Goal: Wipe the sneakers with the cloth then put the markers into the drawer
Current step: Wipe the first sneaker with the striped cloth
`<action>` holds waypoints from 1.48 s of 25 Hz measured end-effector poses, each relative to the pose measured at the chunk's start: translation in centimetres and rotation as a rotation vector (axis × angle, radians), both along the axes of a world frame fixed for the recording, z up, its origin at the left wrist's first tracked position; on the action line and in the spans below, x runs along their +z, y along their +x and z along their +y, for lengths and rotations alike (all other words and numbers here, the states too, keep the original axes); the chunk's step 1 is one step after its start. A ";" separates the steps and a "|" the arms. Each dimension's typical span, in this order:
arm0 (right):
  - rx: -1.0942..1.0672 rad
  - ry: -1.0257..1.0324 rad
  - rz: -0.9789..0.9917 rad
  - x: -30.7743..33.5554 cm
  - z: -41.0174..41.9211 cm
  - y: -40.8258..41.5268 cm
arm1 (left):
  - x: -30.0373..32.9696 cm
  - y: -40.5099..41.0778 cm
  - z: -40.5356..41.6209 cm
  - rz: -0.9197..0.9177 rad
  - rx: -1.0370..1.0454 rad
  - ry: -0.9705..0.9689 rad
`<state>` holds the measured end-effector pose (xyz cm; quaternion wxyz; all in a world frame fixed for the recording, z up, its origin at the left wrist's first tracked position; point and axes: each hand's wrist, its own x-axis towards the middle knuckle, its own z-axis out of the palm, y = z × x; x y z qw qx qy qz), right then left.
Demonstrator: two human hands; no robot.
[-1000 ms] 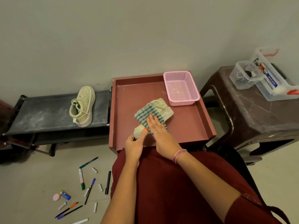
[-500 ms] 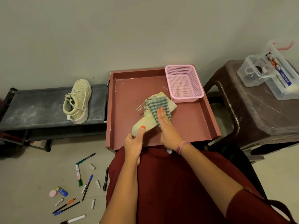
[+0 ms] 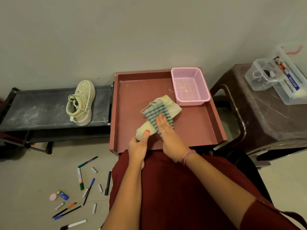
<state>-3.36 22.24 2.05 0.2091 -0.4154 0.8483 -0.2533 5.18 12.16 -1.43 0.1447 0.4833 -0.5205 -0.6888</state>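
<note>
A cream sneaker lies on its side in the open reddish drawer. A green checked cloth is draped over it. My right hand presses the cloth flat on the shoe with straight fingers. My left hand grips the sneaker's near end, thumb on top. The second cream sneaker stands on the black rack at the left. Several markers and pens lie scattered on the floor at the lower left.
A pink mesh basket sits in the drawer's far right corner. A brown plastic stool on the right carries clear plastic boxes. Small batteries, a glue stick and a pink eraser lie among the markers.
My right hand slid the cloth along the sneaker, away from me and then slightly back. The left hand kept its grip on the shoe's near end. The camera view shifted a little.
</note>
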 end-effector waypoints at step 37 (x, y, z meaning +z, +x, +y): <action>0.022 -0.005 0.039 1.3 0.0 1.6 | -0.4 0.3 0.2 0.028 -0.093 -0.124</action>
